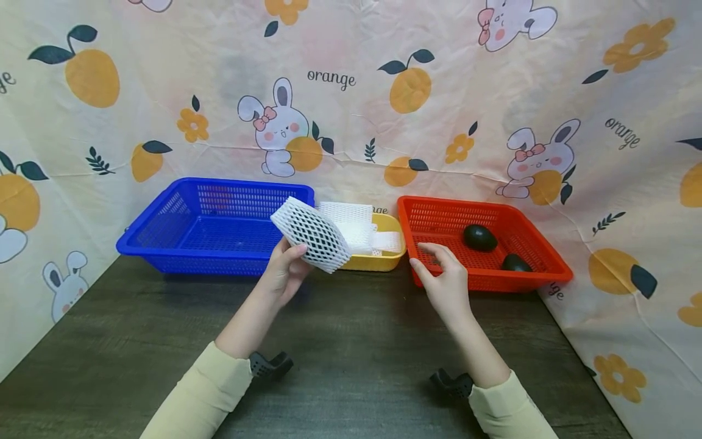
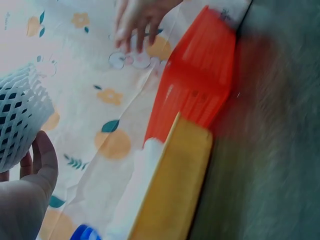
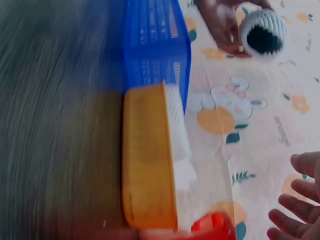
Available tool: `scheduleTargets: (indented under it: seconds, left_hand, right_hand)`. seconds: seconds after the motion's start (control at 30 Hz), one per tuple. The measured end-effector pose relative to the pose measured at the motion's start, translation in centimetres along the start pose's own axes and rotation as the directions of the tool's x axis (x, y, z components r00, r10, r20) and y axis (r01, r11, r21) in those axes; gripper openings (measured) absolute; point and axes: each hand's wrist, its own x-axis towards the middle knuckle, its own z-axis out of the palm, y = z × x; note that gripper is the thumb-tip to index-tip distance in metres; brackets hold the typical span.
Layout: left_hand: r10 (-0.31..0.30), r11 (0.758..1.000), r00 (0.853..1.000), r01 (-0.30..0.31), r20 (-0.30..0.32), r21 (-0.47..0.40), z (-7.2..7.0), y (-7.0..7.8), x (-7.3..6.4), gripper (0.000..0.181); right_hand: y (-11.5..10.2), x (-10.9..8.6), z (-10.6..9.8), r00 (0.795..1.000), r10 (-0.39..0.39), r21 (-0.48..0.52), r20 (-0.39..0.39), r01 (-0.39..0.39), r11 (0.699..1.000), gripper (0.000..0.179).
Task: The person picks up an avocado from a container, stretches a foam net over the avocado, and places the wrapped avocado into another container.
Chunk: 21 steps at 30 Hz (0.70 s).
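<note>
My left hand [image 1: 285, 273] grips a white foam net sleeve [image 1: 311, 234], raised in front of the blue basket's right end. Dark green shows through its mesh, and the right wrist view looks into the sleeve's end [image 3: 276, 31] at a dark, rounded thing inside, apparently an avocado [image 3: 262, 40]. Held over the left front corner of the red basket [image 1: 493, 280], my right hand [image 1: 446, 281] has its thumb and fingers spread apart with nothing between them. Two dark avocados, one farther back [image 1: 480, 238] and one nearer the front [image 1: 516, 263], lie in that basket.
At the left stands a blue basket [image 1: 192, 261] with nothing visible in it. Between the two baskets, a small yellow basket [image 1: 378, 263] holds more white foam net sleeves [image 1: 351, 225]. A printed cloth [image 1: 351, 134] hangs close behind them, above the dark tabletop [image 1: 351, 347].
</note>
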Motion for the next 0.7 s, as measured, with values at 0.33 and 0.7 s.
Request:
scheduleTargets:
  seconds: [0.33,0.7]
  left_hand:
    - [0.005,0.990,1.000,-0.005,-0.001,0.138,-1.7,3.8,0.9,0.063]
    - [-0.012,0.941,0.999,0.024,-0.036,0.337,-3.4,7.6,2.1,0.058]
  right_hand:
    - [2.3,-0.6,-1.0,0.984,0.094,-0.282,0.149,-0.049,0.958,0.041]
    - [4.2,-1.2,-1.0,0.979,0.012,-0.358,0.202,0.063,0.931,0.036]
